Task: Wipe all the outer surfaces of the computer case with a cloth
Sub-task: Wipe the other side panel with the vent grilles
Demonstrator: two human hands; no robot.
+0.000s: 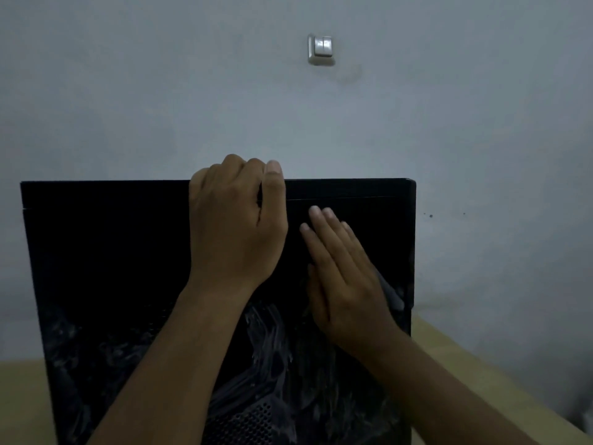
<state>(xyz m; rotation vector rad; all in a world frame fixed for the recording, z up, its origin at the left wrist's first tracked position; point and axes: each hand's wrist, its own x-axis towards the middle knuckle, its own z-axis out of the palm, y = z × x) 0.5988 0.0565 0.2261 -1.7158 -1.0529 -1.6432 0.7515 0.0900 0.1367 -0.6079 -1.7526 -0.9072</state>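
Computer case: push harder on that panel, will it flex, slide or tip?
Probably stiff: the computer case shows straight edges under the flat right hand. Might tip or slide away; the left hand curled over its top edge seems to brace it.

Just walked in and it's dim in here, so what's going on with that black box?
A person is wiping a black computer case standing on a beige table. The left hand curls over the case's top edge to steady it; the right hand lies flat on the side panel, pressing a grey cloth that peeks out beside it. Whitish smears streak the lower panel.
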